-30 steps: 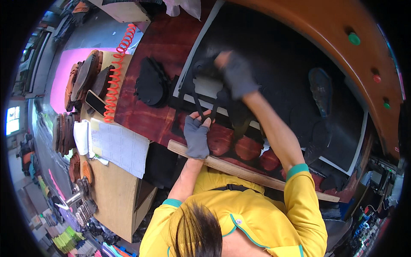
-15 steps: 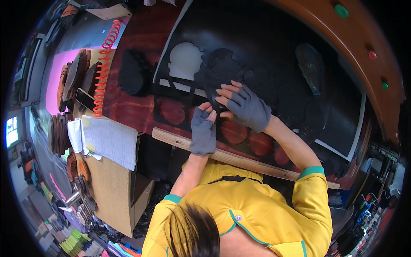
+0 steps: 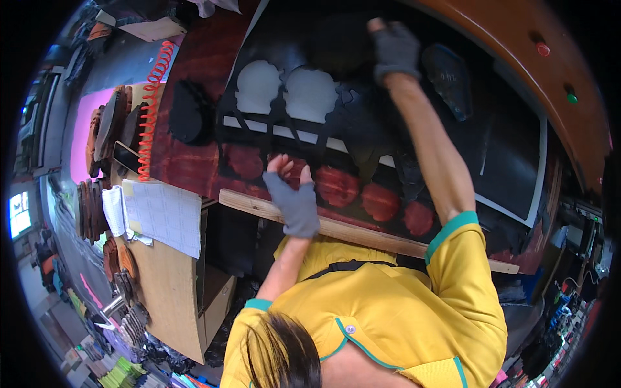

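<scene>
A large black sheet (image 3: 388, 129) with scalloped round cut-outs lies on a dark red bench (image 3: 194, 161). My left hand (image 3: 292, 194), in a grey fingerless glove, rests flat on the sheet's near edge, fingers spread, just past a long wooden strip (image 3: 362, 236). My right hand (image 3: 394, 48), gloved too, is stretched to the far part of the sheet, next to a dark round shape (image 3: 343, 45). Whether it grips anything is unclear. Two pale round holes (image 3: 284, 94) show left of my right arm.
A black scalloped cut piece (image 3: 184, 113) and an orange coiled cable (image 3: 152, 97) lie at the left. Stacks of brown pieces (image 3: 107, 123) and a paper sheet (image 3: 162, 216) sit further left. A dark sole-shaped piece (image 3: 449, 77) lies right; red (image 3: 542, 48) and green (image 3: 572, 98) buttons sit on the curved wooden frame.
My right hand has swung from beside the left hand at the near edge out to the far part of the sheet. The left hand stays at the near edge.
</scene>
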A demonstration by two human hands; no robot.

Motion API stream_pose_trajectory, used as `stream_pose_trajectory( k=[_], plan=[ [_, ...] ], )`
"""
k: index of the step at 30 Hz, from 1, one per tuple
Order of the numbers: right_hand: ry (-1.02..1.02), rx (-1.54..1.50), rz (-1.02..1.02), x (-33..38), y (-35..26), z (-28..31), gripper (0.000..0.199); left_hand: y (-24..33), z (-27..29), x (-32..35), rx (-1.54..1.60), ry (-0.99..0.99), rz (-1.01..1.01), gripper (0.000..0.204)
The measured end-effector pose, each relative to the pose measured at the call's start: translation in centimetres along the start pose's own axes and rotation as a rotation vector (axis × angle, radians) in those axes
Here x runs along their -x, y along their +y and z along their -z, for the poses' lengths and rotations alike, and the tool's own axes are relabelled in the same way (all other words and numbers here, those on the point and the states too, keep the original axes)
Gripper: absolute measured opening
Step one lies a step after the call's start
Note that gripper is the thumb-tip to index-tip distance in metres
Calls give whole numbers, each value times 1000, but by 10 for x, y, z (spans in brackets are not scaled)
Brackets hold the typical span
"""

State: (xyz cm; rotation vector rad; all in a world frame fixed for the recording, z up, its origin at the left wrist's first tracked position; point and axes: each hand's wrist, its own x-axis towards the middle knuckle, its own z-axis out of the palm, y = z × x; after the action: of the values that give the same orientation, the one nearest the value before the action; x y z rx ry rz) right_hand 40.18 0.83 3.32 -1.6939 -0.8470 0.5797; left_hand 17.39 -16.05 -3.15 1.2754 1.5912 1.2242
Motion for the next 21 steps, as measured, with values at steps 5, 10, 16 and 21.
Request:
stream_pose_trajectory(
  k=[5,10,16,21],
  plan=[
    [-228,241,1053,42,19,76,29,4,-21,23,606,-459,356,47],
    [-660,528,1136,114,50,90,29,13,-46,20,987,-526,618,42],
    [-590,390,826,85,49,72,21,9,-42,24,692,-543,481,38],
    [112,-45,231,12,33,96,38,11,-36,47,426,-333,346,37]
  ],
)
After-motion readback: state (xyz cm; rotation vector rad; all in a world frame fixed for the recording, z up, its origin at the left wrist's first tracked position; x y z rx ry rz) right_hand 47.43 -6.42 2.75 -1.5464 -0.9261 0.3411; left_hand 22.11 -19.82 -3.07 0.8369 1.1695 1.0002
